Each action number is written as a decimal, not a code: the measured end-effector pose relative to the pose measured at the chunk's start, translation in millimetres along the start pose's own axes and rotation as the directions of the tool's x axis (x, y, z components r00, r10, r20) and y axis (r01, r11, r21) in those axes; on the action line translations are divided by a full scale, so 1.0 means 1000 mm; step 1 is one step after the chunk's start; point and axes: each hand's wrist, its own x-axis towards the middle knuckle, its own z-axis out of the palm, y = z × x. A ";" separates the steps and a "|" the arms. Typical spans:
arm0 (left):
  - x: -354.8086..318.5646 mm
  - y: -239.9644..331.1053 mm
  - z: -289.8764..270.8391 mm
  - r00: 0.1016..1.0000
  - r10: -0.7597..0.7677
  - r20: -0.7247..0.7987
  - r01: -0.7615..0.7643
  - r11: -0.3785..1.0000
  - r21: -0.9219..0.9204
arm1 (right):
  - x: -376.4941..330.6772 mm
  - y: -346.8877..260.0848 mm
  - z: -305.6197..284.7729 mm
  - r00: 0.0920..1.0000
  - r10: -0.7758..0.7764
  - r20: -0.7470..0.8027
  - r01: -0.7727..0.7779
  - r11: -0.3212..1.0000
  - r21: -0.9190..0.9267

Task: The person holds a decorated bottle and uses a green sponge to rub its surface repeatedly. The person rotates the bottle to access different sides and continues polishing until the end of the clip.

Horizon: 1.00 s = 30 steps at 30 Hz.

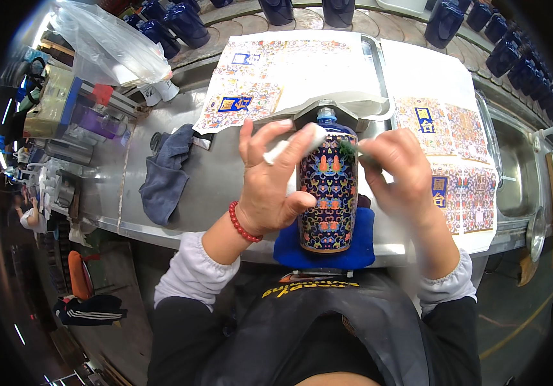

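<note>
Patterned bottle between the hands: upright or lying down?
Lying down. The bottle rests lengthwise on the blue pad, neck pointing away from the person; left hand steadies its side.

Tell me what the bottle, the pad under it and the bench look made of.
Bottle: glazed ceramic or glass by its gloss, deep blue, wrapped in a patterned multicolour decal; which one is unclear.
Pad: soft blue cloth or foam, matte.
Bench: brushed sheet metal, likely stainless steel, dull grey sheen with folded edges.

Blue bottle (328, 193) with multicoloured floral decal, lying neck away on a blue pad (360, 248), cradled between both hands.
</note>
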 end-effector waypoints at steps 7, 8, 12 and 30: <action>-0.026 0.003 0.013 0.999 -0.045 -0.027 0.045 0.999 0.019 | 0.023 -0.003 -0.004 0.983 -0.007 0.181 -0.079 0.883 0.463; -0.027 0.004 0.013 1.000 -0.017 0.000 0.017 0.999 0.043 | 0.022 -0.002 -0.005 0.971 0.182 0.154 -0.225 0.913 0.339; -0.025 0.013 0.010 0.997 0.049 0.061 -0.055 0.995 0.087 | 0.004 0.007 -0.006 0.983 -0.135 0.127 0.124 0.988 0.089; -0.085 0.053 0.013 0.963 -0.258 0.080 0.247 0.961 0.124 | -0.001 -0.009 -0.007 0.997 0.057 0.051 -0.066 0.974 0.218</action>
